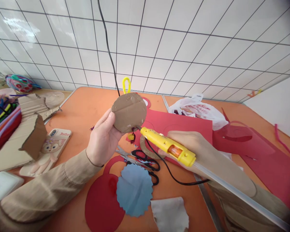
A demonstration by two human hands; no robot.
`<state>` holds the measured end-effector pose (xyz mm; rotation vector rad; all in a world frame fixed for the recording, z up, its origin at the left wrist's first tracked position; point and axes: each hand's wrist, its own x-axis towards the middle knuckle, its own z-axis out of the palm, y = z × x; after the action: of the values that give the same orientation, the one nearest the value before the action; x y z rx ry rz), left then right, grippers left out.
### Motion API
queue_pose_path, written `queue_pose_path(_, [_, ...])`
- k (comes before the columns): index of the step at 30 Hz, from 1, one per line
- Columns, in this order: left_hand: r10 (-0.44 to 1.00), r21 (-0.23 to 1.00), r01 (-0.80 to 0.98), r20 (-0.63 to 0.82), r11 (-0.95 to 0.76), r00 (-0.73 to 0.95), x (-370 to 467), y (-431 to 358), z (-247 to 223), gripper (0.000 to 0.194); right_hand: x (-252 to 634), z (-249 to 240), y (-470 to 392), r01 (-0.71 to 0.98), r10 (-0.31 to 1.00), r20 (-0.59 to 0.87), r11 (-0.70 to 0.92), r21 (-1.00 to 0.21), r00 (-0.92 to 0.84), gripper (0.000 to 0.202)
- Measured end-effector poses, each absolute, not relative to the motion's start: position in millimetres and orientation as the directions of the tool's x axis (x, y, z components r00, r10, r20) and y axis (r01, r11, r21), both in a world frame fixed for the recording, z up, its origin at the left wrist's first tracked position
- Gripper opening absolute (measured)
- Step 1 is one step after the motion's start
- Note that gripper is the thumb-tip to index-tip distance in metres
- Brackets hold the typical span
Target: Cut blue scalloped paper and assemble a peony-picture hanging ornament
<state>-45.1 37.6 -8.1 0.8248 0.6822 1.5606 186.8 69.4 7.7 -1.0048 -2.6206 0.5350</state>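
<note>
Pinched by its left edge, a round brown cardboard disc is held up in my left hand. A yellow pipe-cleaner loop sticks up from the disc's top, and a dark tassel with a yellow piece hangs at its bottom. My right hand is wrapped round a yellow glue gun, with a long clear glue stick coming out of its back. The gun's nozzle is at the disc's lower edge, by the tassel; whether it touches I cannot tell.
Below lie scissors, a tape roll, a scalloped blue disc, a red paper circle and grey cloth. Red sheets and a plastic bag lie right. Cardboard and a phone sit left.
</note>
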Motion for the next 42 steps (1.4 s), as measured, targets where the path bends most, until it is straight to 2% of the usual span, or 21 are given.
queue_pose_path(4, [0.99, 0.803, -0.578, 0.128, -0.142, -0.066, -45, 38, -9, 0.045, 186, 9, 70, 0.588, 0.677, 0.135, 0.707, -0.393, -0.724, 0.037])
queue_pose_path(9, [0.99, 0.798, -0.586, 0.127, -0.142, -0.068, -46, 39, -10, 0.045, 185, 11, 71, 0.586, 0.699, 0.125, 0.672, -0.453, -0.704, 0.037])
queue_pose_path(14, [0.99, 0.801, -0.582, 0.122, -0.138, -0.067, -47, 39, -10, 0.045, 185, 12, 69, 0.581, 0.68, 0.134, 0.698, -0.419, -0.721, 0.036])
queue_pose_path(33, [0.988, 0.819, -0.553, 0.127, -0.155, -0.09, -43, 38, -10, 0.043, 173, 24, 65, 0.64, 0.745, 0.039, 0.598, -0.483, -0.666, 0.035])
queue_pose_path(42, [0.982, 0.805, -0.563, 0.16, -0.187, -0.098, -46, 39, -12, 0.04, 170, 26, 66, 0.616, 0.743, 0.082, 0.606, -0.504, -0.664, 0.034])
